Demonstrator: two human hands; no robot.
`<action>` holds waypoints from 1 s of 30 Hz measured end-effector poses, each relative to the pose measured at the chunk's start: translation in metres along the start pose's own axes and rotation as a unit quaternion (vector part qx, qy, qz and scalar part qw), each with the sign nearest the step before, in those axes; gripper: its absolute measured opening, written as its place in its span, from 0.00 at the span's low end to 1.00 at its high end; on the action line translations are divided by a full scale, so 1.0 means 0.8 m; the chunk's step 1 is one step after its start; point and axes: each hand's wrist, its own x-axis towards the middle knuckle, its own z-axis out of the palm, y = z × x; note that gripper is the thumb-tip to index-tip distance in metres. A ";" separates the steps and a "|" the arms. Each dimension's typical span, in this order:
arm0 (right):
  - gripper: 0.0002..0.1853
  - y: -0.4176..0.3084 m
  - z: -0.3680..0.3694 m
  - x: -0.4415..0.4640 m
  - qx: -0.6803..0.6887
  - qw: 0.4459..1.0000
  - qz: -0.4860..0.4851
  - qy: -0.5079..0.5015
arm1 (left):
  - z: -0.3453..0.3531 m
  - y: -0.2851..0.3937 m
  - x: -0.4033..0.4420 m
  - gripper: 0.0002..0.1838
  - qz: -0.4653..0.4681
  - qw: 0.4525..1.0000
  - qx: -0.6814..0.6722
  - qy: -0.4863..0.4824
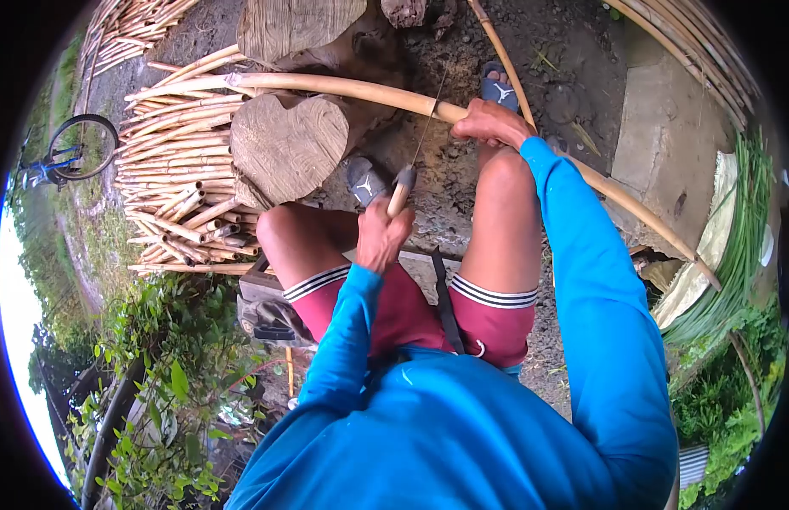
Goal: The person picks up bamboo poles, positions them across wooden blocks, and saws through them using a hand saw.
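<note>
My left hand [384, 234] is closed round the wooden handle of a thin-bladed tool [399, 194]. Its narrow dark blade points up and away, crossing a long bamboo pole [343, 84] at a dark mark on the pole. Whether the blade has teeth is too small to tell. Over my right knee, my right hand [494, 123] grips the same pole just to the right of the blade. The pole runs from the stacked pieces at the left, over a cut log [288, 144], and down past my right forearm.
Cut bamboo pieces [178, 161] are piled at the left, beside a bicycle wheel [82, 146]. A second log [301, 25] lies at the top. Another pole [506, 59] slants past my sandalled foot. Long green strips [738, 246] and a concrete block [662, 144] are at the right.
</note>
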 end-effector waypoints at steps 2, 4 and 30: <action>0.13 -0.006 0.000 -0.002 -0.022 1.000 0.011 -0.010 | -0.004 -0.022 -0.032 0.20 0.018 1.000 -0.019 0.008; 0.13 -0.007 0.000 0.001 -0.017 1.000 0.009 -0.005 | -0.013 -0.021 -0.041 0.21 -0.032 0.999 -0.004 -0.012; 0.29 0.002 -0.004 -0.009 -0.085 0.995 -0.030 0.039 | -0.024 -0.063 -0.111 0.11 0.058 0.986 -0.157 -0.015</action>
